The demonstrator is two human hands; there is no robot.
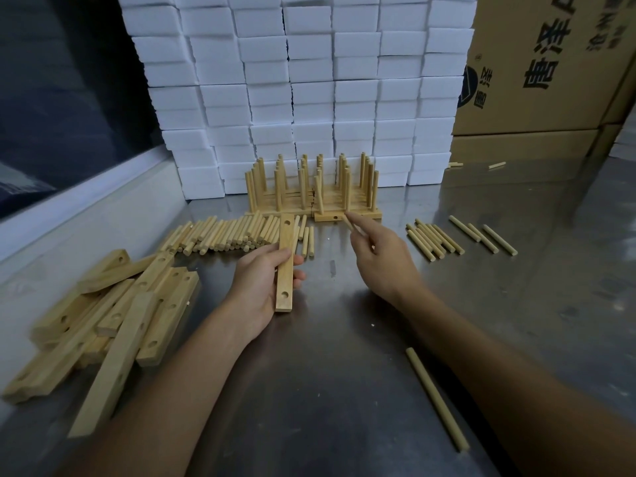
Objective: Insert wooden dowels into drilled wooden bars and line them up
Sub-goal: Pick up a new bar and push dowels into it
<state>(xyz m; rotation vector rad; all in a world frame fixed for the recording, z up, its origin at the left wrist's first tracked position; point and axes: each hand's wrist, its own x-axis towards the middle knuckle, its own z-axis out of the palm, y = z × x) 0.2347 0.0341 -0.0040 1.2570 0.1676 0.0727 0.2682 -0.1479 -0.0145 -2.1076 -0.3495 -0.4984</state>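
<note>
The left hand (263, 282) gripped a drilled wooden bar (285, 261) around its middle, fingers curled over it, the bar pointing away from the person with a hole showing near each end. The right hand (380, 251) pinched a single dowel (348, 223) between thumb and extended fingers, its tip just beside the front edge of the finished bars (313, 197), which stood in rows with dowels upright toward the back of the steel counter (327, 373). Between the left hand and those rows lay a broad heap of loose dowels (227, 234), spreading toward the left edge. A jumbled pile of drilled bars (110, 321) sat near the front-left corner. Right of the right hand lay a small cluster of dowels (434, 239), then three more (481, 235) farther toward the right edge. One long dowel (436, 398) lay alone near the front edge. Stacked white foam blocks (309, 80) rose along the back edge, with cardboard boxes (540, 63) at the back-right corner.
</note>
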